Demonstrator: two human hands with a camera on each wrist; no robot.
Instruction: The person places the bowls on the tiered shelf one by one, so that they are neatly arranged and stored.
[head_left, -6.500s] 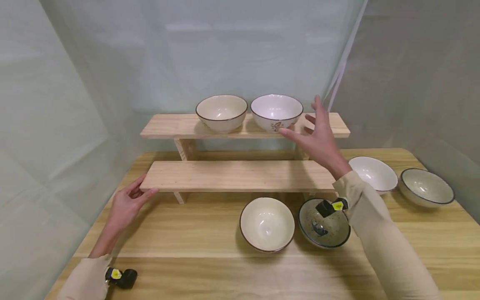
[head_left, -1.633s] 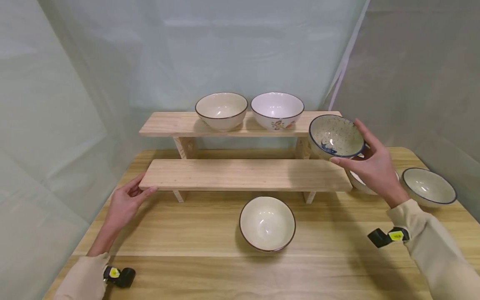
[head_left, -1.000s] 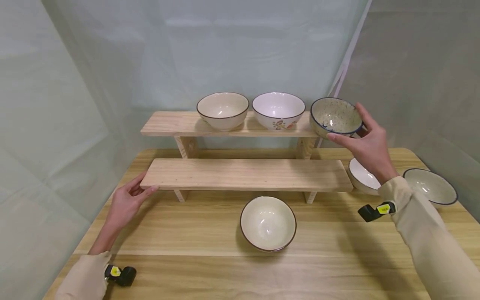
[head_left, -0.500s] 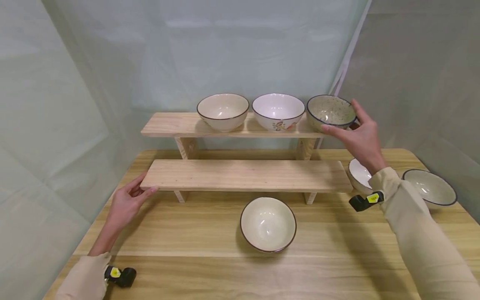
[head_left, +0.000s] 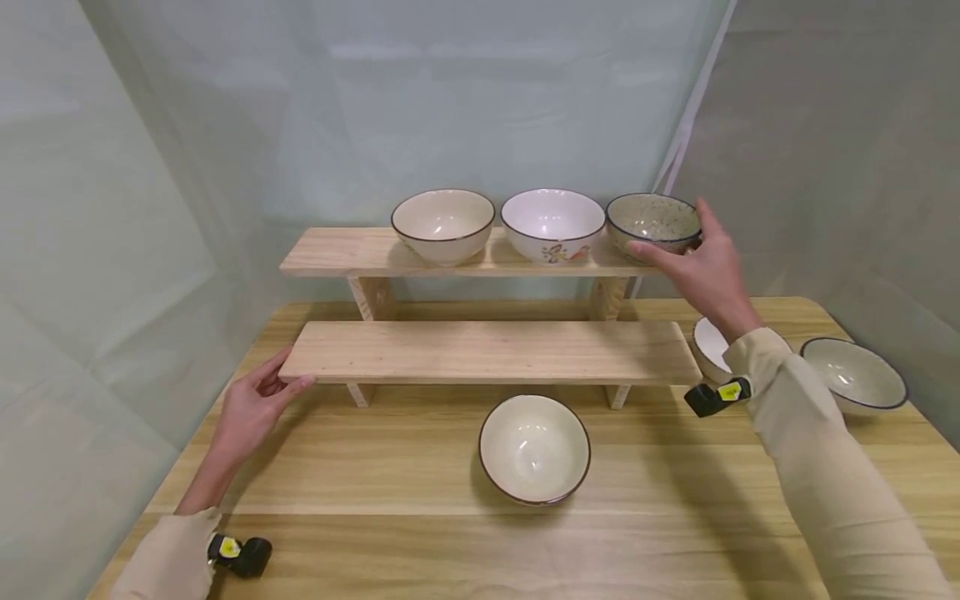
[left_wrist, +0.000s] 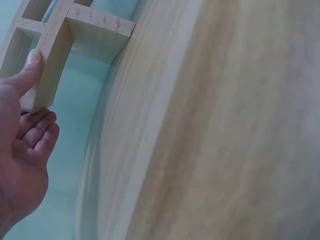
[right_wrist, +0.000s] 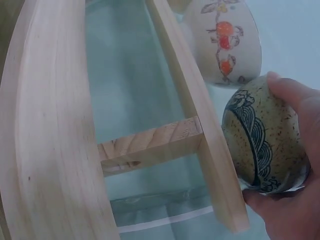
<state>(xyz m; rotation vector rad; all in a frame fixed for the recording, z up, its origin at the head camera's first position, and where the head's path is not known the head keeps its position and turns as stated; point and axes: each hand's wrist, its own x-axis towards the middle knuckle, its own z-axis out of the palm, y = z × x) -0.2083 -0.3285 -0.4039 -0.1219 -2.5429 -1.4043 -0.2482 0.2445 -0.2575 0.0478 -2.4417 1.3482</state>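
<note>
My right hand (head_left: 712, 271) grips a speckled grey-green bowl (head_left: 652, 218) with a dark blue rim at the right end of the upper shelf (head_left: 337, 250). In the right wrist view, the bowl's blue wave pattern (right_wrist: 257, 142) shows, and its base is against the shelf board. Beside it, almost touching, is a white bowl (head_left: 552, 225) with a flower pattern; left of that sits a cream bowl (head_left: 444, 225). My left hand (head_left: 251, 408) pinches the left end of the lower shelf (head_left: 487, 350), thumb on one face and fingers curled behind.
Another cream bowl (head_left: 534, 450) with a brown rim stands on the wooden table (head_left: 360, 483) in front of the two-tier stand. Right of the stand are a white bowl (head_left: 708, 346), partly behind my right arm, and a grey bowl (head_left: 855, 375). Pale sheeting (head_left: 480, 100) hangs behind.
The speckled bowl, earlier on the table beside the front cream bowl, was lifted by my right hand, carried over the stand's right side, and lowered leftward onto the upper shelf. My left hand stayed put.
</note>
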